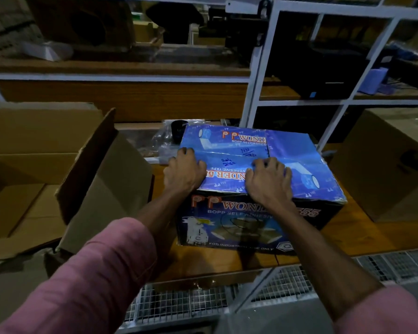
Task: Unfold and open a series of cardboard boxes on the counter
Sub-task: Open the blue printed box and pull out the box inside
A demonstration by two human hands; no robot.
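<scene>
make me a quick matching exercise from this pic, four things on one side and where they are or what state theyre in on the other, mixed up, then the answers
Things
1. blue box
2. open brown box
3. closed brown box
4. plastic bags

Place or state
A. at the right edge of the counter, flaps down
B. behind the printed box, towards the shelving
C. middle of the counter, top flaps shut, left hand and right hand on top at the flap seam
D. left of the counter, flap standing up

Pairs: 1-C, 2-D, 3-A, 4-B
</scene>
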